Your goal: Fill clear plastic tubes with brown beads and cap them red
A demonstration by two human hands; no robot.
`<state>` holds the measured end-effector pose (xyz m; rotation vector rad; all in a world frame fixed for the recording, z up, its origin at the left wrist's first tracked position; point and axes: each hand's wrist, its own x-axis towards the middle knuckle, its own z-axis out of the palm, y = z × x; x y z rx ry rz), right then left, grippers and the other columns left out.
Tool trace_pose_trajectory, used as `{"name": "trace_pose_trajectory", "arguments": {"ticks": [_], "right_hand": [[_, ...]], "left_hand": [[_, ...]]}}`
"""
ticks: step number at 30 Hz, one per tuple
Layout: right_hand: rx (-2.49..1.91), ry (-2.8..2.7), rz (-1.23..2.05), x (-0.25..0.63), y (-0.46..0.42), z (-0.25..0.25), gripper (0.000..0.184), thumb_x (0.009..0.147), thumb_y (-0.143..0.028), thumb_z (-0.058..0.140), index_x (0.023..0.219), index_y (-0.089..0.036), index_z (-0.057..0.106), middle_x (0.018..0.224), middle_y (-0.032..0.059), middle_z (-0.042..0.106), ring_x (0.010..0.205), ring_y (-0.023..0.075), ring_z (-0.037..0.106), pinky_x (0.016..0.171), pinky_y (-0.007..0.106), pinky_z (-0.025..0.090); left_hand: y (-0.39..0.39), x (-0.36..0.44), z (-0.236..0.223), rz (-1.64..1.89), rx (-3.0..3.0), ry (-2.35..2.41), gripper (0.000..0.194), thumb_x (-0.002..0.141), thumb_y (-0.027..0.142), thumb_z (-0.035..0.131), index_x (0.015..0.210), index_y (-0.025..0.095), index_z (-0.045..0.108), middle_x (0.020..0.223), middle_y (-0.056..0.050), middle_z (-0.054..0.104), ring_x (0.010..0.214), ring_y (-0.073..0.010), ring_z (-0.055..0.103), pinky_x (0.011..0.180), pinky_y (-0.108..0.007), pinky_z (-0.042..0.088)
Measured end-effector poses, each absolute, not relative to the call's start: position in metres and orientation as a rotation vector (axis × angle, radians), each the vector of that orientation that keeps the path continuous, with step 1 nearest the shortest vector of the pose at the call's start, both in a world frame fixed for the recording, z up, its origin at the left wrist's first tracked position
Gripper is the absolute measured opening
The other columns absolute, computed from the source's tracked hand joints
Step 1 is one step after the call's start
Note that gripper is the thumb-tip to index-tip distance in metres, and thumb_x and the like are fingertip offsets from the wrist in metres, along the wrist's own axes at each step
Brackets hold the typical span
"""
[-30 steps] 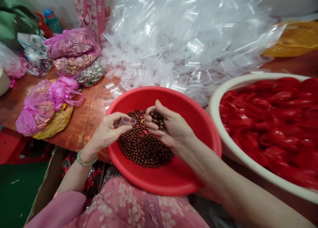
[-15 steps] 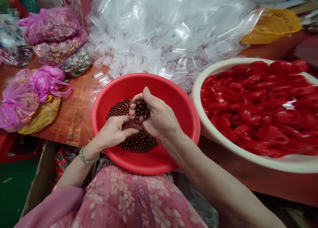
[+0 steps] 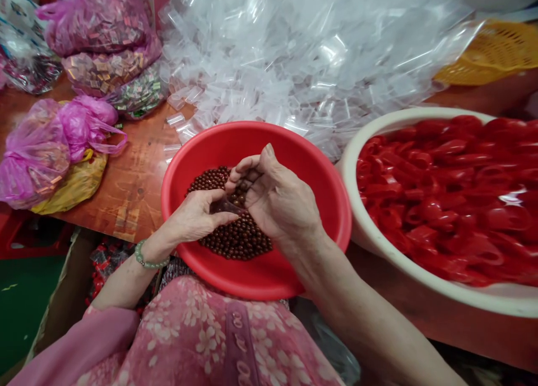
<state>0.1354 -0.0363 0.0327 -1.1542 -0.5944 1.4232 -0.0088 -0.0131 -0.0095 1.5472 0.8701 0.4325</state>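
Note:
A red basin (image 3: 323, 190) with a heap of small shiny brown balls (image 3: 235, 243) is in front of me. Over the heap, my left hand (image 3: 195, 213) pinches a small clear plastic container (image 3: 227, 207) between thumb and fingers; its lower part is hard to tell from the balls behind it. My right hand (image 3: 281, 198) is cupped and tilted, its fingertips close to the container's mouth. A few brown balls show at the lower edge of its palm and fingers. Part of that palm is hidden.
A cream tub (image 3: 353, 173) full of red plastic parts (image 3: 445, 195) stands at right. Behind lies a large pile of clear plastic containers (image 3: 286, 89), with a yellow basket (image 3: 496, 50) beyond. Pink bags (image 3: 96, 24) of small pieces sit at left on the wooden table (image 3: 134, 167).
My right hand has tilted toward the container, and fewer balls show in its palm. My left hand keeps its pinch. The camera view has shifted slightly.

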Motion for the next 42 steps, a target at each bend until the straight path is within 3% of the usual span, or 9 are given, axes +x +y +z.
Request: {"name": "trace_pose_trajectory", "arguments": {"ticks": [4, 11, 19, 23, 27, 32, 37, 42], "right_hand": [[-1.101, -0.561, 1.426, 0.140, -0.039, 0.031, 0.046, 0.080, -0.067, 0.062, 0.072, -0.022, 0.059, 0.070, 0.0004, 0.057, 0.071, 0.0132, 0.060, 0.069, 0.028, 0.052], [-1.190, -0.639, 1.312, 0.153, -0.042, 0.025, 0.044, 0.082, -0.064, 0.061, 0.069, -0.022, 0.060, 0.069, 0.0006, 0.057, 0.067, 0.0122, 0.058, 0.070, 0.028, 0.051], [-1.248, -0.801, 1.253, 0.169, -0.051, 0.013, 0.041, 0.080, -0.060, 0.066, 0.066, -0.023, 0.062, 0.072, 0.0015, 0.059, 0.070, 0.0136, 0.055, 0.073, 0.029, 0.047], [-1.442, -1.059, 1.148, 0.184, -0.057, 0.005, 0.038, 0.086, -0.058, 0.060, 0.072, -0.023, 0.061, 0.074, 0.0014, 0.061, 0.073, 0.0157, 0.055, 0.075, 0.030, 0.045], [-1.939, -1.782, 0.985, 0.202, -0.057, -0.002, 0.029, 0.096, -0.045, 0.046, 0.090, -0.021, 0.062, 0.086, 0.0055, 0.067, 0.078, 0.0202, 0.059, 0.073, 0.033, 0.041], [-2.243, -2.598, 0.821, 0.207, -0.057, -0.011, 0.029, 0.098, -0.034, 0.043, 0.108, -0.013, 0.060, 0.113, 0.0182, 0.066, 0.106, 0.0341, 0.062, 0.083, 0.042, 0.043], [-2.194, -2.705, 1.022, 0.199, -0.063, -0.017, 0.024, 0.091, -0.020, 0.054, 0.112, -0.013, 0.061, 0.114, 0.0169, 0.068, 0.101, 0.0271, 0.067, 0.080, 0.033, 0.047], [-2.114, -2.685, 1.131, 0.193, -0.068, -0.022, 0.030, 0.086, -0.002, 0.044, 0.101, -0.014, 0.067, 0.106, 0.0151, 0.072, 0.094, 0.0223, 0.070, 0.076, 0.029, 0.048]], "left_hand": [[-0.013, -0.008, -0.008, 0.437, 1.518, 0.837, 0.021, 0.078, 0.024, 0.069, 0.096, 0.015, 0.070, 0.087, -0.001, 0.067, 0.082, -0.0160, 0.059, 0.081, -0.030, 0.047], [-0.013, -0.009, 0.000, 0.551, 1.280, 0.720, 0.016, 0.074, 0.017, 0.072, 0.088, 0.014, 0.067, 0.084, -0.002, 0.067, 0.079, -0.0118, 0.061, 0.079, -0.026, 0.048], [-0.010, -0.012, 0.006, 0.529, 1.364, 0.598, 0.016, 0.077, 0.016, 0.073, 0.092, 0.015, 0.070, 0.095, -0.006, 0.071, 0.093, -0.0160, 0.065, 0.090, -0.030, 0.051], [-0.012, -0.010, 0.006, 0.545, 1.340, 0.612, 0.017, 0.077, 0.016, 0.073, 0.093, 0.015, 0.070, 0.098, -0.006, 0.072, 0.095, -0.0167, 0.066, 0.091, -0.031, 0.052], [-0.010, -0.010, 0.007, 0.587, 1.347, 0.591, 0.015, 0.079, 0.016, 0.072, 0.093, 0.015, 0.071, 0.098, -0.006, 0.073, 0.095, -0.0164, 0.067, 0.090, -0.029, 0.053], [-0.009, -0.010, 0.009, 0.619, 1.348, 0.578, 0.014, 0.078, 0.013, 0.071, 0.092, 0.015, 0.071, 0.095, -0.005, 0.073, 0.092, -0.0140, 0.068, 0.088, -0.026, 0.053], [-0.012, -0.007, 0.009, 0.644, 1.402, 0.611, 0.011, 0.079, 0.015, 0.071, 0.089, 0.015, 0.071, 0.091, -0.005, 0.074, 0.088, -0.0141, 0.069, 0.086, -0.027, 0.054], [-0.013, -0.006, 0.009, 0.627, 1.309, 0.655, 0.012, 0.076, 0.014, 0.072, 0.088, 0.016, 0.070, 0.088, -0.003, 0.073, 0.084, -0.0131, 0.069, 0.085, -0.027, 0.055]]}}
